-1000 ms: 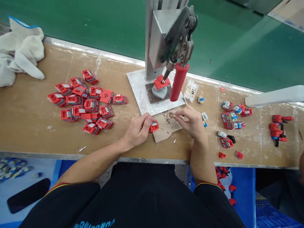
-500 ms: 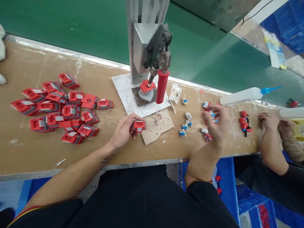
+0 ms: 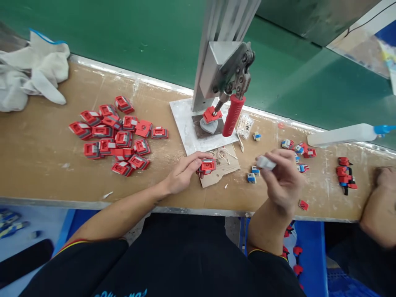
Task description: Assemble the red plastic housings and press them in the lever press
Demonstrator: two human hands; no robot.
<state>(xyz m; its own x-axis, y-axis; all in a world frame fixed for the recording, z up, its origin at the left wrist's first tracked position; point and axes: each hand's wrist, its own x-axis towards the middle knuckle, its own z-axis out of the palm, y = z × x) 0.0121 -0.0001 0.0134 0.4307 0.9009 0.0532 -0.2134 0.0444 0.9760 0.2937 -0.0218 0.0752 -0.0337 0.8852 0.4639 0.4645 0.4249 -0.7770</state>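
My left hand [image 3: 185, 172] grips a red and grey plastic part [image 3: 208, 165] with a recess in its upper face, just above a torn piece of cardboard [image 3: 220, 176]. Between the thumb and fingers of my right hand [image 3: 283, 177] is a small white and grey block [image 3: 266, 162], slightly blurred. Below it on the table lie two small blue and white blocks [image 3: 251, 177]. To the left, a heap of similar red and grey parts [image 3: 123, 138] is spread out. Beyond my hands, a toggle clamp with a red handle [image 3: 234, 115] presses on a red piece [image 3: 212, 114] over a grey one.
A bag of cotton swabs [image 3: 245, 126] lies beside the metal base plate [image 3: 182, 119]. At the right are a white squeeze bottle [image 3: 343, 135], small red and white parts [image 3: 309, 153] and a red assembly [image 3: 344, 175]. White gloves [image 3: 46, 68] lie far left. A co-worker's arm [image 3: 379, 206] rests at right.
My right hand has picked up the white and grey block and moved left with it. My left hand still holds the red and grey part. The view has turned to the left.
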